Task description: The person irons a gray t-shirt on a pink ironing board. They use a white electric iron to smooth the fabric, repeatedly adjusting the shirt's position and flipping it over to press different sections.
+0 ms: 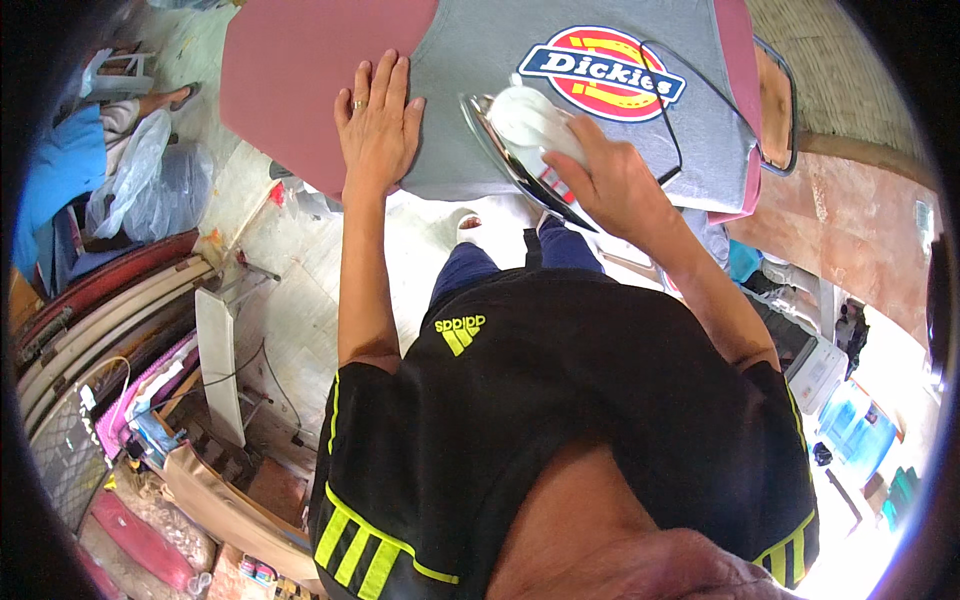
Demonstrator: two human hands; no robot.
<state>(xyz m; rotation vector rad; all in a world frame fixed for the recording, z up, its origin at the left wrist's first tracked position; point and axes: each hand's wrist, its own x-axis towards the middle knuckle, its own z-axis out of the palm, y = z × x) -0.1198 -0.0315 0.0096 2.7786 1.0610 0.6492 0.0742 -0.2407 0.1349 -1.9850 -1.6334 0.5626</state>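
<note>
A grey T-shirt (pixel 470 50) with a large red, yellow and blue print is spread over a dull-red ironing board (pixel 285 85). Palm down, my left hand (pixel 382 130) lies at the shirt's left edge, fingers stretched out and a ring on one of them. My right hand (pixel 615 185) is wrapped round the handle of a white and silver clothes iron (pixel 530 122). The iron is tilted near the board's front edge, left of and below the print; whether its plate touches the cloth I cannot tell. Its black cord (pixel 679 140) loops across the print.
At the board's right end is a metal frame (pixel 793 110). On the left, clear plastic bags (pixel 160 185) hang beside another person's blue clothing (pixel 60 160). Below them stand stacked boards (pixel 120 310) and a folded white table (pixel 218 365). A blue water jug (pixel 858 430) stands right.
</note>
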